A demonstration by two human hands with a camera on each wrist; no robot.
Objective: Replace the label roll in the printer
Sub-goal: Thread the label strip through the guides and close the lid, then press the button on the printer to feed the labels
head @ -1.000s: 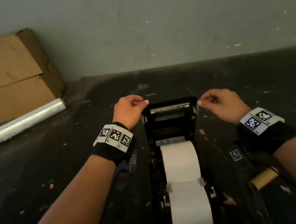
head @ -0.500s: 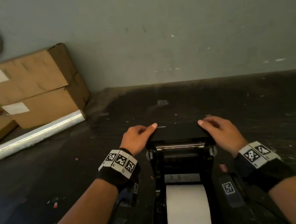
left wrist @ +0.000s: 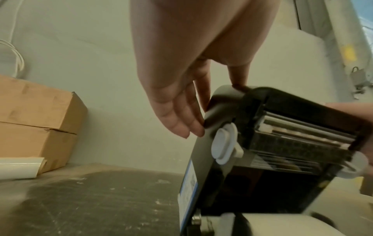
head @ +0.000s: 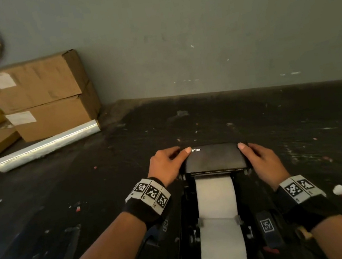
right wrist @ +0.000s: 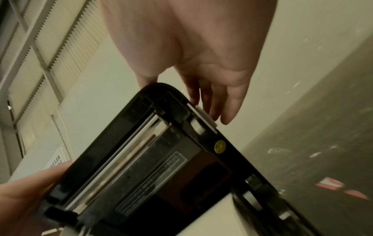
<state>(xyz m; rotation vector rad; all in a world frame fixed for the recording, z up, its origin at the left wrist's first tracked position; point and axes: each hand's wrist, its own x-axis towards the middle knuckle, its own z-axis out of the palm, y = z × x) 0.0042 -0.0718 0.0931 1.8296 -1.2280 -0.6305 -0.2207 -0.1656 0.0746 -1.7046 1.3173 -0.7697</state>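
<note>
Dark table [head: 275, 113]: left hand [head: 167, 165], right hand [head: 259, 157] flat on printer lid [head: 214, 158]; label roll [head: 216, 198] inside.

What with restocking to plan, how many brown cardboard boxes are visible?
2: lower brown cardboard box at left by the wall; upper brown cardboard box stacked on it. More may hide off-frame.

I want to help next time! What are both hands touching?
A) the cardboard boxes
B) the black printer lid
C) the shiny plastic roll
B: the left hand and right hand each touch one side of the black printer lid, thumbs on its top.
</note>
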